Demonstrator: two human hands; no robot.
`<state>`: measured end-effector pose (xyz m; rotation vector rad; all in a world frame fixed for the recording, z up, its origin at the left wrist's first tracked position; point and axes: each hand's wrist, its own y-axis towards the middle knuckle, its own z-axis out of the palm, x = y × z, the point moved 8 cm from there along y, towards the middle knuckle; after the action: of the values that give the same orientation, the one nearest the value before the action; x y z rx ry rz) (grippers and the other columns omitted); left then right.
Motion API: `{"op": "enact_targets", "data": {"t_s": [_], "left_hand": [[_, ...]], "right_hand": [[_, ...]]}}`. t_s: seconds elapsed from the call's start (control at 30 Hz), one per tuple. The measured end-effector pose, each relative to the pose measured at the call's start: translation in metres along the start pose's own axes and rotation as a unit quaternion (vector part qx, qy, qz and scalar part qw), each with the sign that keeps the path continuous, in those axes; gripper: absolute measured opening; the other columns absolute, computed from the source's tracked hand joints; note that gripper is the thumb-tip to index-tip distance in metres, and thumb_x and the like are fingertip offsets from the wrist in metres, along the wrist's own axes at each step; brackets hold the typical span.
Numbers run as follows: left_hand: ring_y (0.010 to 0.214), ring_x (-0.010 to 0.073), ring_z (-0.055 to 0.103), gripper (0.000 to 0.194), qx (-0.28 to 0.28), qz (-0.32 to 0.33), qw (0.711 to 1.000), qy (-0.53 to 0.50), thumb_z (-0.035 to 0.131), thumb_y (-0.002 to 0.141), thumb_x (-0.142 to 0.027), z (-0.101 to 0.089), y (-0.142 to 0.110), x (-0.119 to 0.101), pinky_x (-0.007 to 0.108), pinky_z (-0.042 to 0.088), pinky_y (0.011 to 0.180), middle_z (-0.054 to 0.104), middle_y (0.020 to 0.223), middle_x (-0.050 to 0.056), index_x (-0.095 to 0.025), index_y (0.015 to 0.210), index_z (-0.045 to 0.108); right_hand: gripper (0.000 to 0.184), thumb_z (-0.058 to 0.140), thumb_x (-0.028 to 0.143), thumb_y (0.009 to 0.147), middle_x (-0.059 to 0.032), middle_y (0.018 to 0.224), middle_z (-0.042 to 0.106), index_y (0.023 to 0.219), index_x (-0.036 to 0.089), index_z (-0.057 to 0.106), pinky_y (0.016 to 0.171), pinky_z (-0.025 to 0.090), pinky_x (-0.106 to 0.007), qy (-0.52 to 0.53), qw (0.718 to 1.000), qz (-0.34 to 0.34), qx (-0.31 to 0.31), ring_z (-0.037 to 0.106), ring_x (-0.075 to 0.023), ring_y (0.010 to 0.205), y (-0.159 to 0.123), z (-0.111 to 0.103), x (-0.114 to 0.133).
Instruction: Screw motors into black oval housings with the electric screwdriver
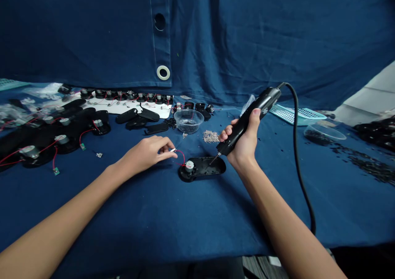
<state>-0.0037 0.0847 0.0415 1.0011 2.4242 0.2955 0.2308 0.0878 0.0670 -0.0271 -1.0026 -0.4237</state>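
My right hand [245,143] is wrapped round a black corded electric screwdriver [249,120], its bit slanting down to the left over a black oval plastic housing [211,167]. At the left end of that housing sits a small silver motor [189,166] with red wires. My left hand [151,153] pinches a small circuit board [173,150] on the end of those wires, raised above the cloth to the left of the motor. Whether the bit touches the housing I cannot tell.
Behind the housing lie a pile of small screws [210,136] and a clear plastic bowl [189,121]. Motor assemblies with wires [61,139] fill the left side. Loose black parts [367,161] and a light-blue basket [298,113] are at right. The screwdriver's cord [296,139] hangs beside my right arm.
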Motion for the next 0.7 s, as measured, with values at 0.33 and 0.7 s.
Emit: {"op": "enact_targets", "data": {"t_s": [0.33,0.7], "left_hand": [[0.075,0.0136,0.059,0.033,0.000,0.018,1.000,0.010,0.058,0.088,-0.051,0.0025,-0.0009,-0.0044,0.027,0.043,0.071,0.063,0.080,0.001,-0.018,0.086,0.060],[0.074,0.0131,0.059,0.032,0.009,0.009,1.000,0.011,0.058,0.088,-0.050,0.0040,0.0003,-0.0063,0.026,0.043,0.069,0.063,0.079,0.001,-0.018,0.085,0.058]], "right_hand": [[0.054,0.045,0.076,0.075,0.0029,0.047,0.045,0.064,0.023,0.049,0.037,0.041,-0.026,-0.002,1.000,0.003,0.001,0.046,-0.0103,0.039,-0.0005,0.0003,-0.0014],[0.053,0.046,0.075,0.076,0.0030,0.048,0.045,0.067,0.023,0.048,0.038,0.040,-0.026,-0.004,1.000,0.005,0.003,0.046,-0.0104,0.040,-0.0004,-0.0009,-0.0028]]}}
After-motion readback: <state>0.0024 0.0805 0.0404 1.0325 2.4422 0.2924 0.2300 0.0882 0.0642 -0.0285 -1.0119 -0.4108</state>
